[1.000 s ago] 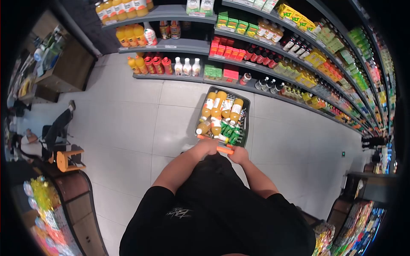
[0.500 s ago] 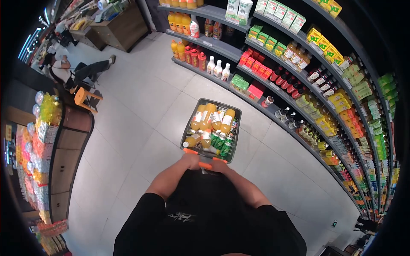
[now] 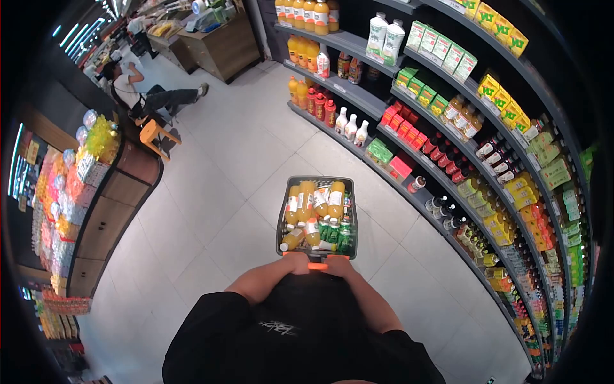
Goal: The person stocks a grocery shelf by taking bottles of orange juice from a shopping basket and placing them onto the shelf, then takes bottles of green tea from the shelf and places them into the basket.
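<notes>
Both of my hands are on the orange handle (image 3: 318,266) of a dark shopping basket cart (image 3: 354,240). My left hand (image 3: 296,262) is wrapped round the handle's left part, and my right hand (image 3: 337,265) is closed round its right part. In the basket lie several bottles of orange juice (image 3: 306,201) with white caps and labels, mostly in the upper and left part. Several green bottles (image 3: 344,238) lie at the lower right of the basket. Smaller items at its right edge are too small to make out.
Curved shelves (image 3: 377,96) of drinks and cartons run along the right. On the left stands a wooden counter (image 3: 102,224) piled with wrapped goods. An orange stool (image 3: 157,136) and a seated person (image 3: 147,96) are at the upper left, before a wooden desk (image 3: 220,51).
The view has turned, so shelves, stool and seated person appear further right. The basket now sits straighter and lower in view. Both hands have kept their hold on the handle.
</notes>
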`<state>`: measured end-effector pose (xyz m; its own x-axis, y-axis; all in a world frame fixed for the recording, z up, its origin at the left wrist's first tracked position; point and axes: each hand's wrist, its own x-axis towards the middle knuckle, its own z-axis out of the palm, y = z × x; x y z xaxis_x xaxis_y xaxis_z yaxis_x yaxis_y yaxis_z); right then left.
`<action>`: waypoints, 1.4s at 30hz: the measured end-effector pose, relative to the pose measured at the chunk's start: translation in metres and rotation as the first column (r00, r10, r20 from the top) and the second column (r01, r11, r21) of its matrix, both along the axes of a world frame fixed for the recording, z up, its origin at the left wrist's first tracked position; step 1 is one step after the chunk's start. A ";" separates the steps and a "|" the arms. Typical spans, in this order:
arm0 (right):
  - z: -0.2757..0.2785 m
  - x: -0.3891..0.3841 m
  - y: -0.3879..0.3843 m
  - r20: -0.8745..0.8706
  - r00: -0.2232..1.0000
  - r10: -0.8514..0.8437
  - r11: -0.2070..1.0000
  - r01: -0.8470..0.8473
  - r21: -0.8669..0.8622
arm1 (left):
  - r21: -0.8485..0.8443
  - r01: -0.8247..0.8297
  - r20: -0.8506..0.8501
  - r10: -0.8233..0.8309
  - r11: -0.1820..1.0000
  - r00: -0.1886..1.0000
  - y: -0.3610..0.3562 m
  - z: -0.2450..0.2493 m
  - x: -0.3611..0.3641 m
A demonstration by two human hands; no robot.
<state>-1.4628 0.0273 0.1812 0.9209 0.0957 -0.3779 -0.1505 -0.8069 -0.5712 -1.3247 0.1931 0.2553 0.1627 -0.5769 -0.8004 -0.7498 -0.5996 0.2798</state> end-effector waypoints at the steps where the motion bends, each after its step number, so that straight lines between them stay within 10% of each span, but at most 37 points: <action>1: 0.006 0.003 0.001 0.015 1.000 -0.013 1.000 0.013 0.005 | -0.005 -0.009 0.019 0.009 1.000 1.000 0.001 0.000 0.004; 21: 0.058 0.189 -0.112 -0.021 0.921 -0.390 0.860 0.372 0.348 | -0.238 -0.245 0.194 0.293 0.940 0.936 -0.105 0.013 0.196; 29: 0.081 0.263 -0.133 -0.211 0.977 0.028 0.982 -0.067 -0.179 | -0.271 -0.020 -0.217 -0.041 0.962 0.975 -0.122 -0.006 0.277; 38: 0.084 0.293 -0.194 -0.164 0.982 0.094 0.982 -0.118 -0.145 | -0.342 -0.316 -0.138 0.285 0.885 0.949 -0.157 0.003 0.257; 42: 0.084 0.301 -0.248 -0.179 0.973 -0.143 0.971 0.103 -0.214 | -0.412 -0.369 -0.205 0.310 0.833 0.928 -0.212 -0.019 0.269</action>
